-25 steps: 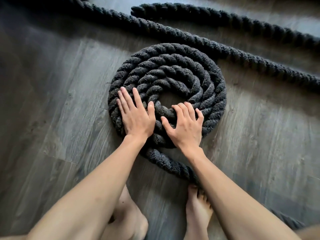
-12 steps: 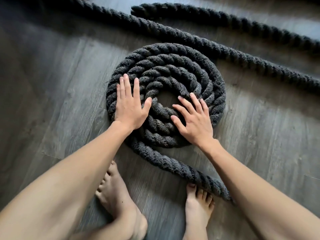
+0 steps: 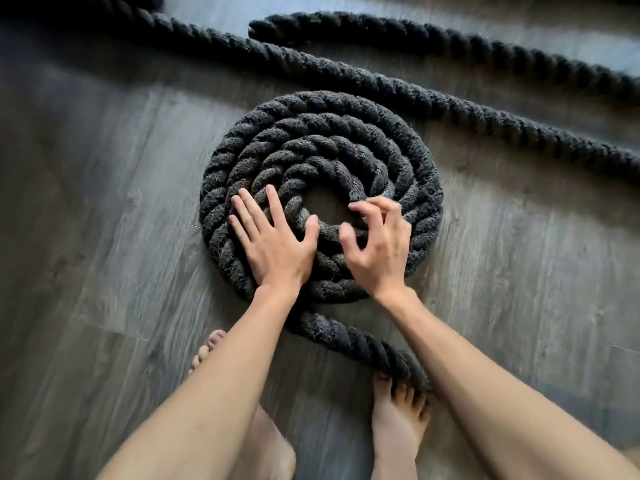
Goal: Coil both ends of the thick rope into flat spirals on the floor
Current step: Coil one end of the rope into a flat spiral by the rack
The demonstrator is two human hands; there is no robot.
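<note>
A thick black twisted rope lies coiled in a flat spiral (image 3: 322, 133) of several turns on the grey wood floor (image 3: 104, 202). My left hand (image 3: 273, 244) rests flat, fingers straight, on the spiral's near left turns. My right hand (image 3: 377, 247) hovers over the near right turns with its fingers loosely curled and blurred, holding nothing. From the spiral's near edge a loose tail (image 3: 363, 344) runs toward me to the right, passing under my right forearm. The other free end (image 3: 263, 27) of the rope lies uncoiled at the top.
Two long stretches of the same rope (image 3: 450, 102) cross the floor behind the spiral, from top left to right. My bare feet (image 3: 398, 420) stand just in front of it, the right toes touching the loose tail. Bare planks lie left and right.
My left hand slid right and nearer on the coil. My right hand lifted off the rope and its fingers curled. The loose tail swung closer to my right foot.
</note>
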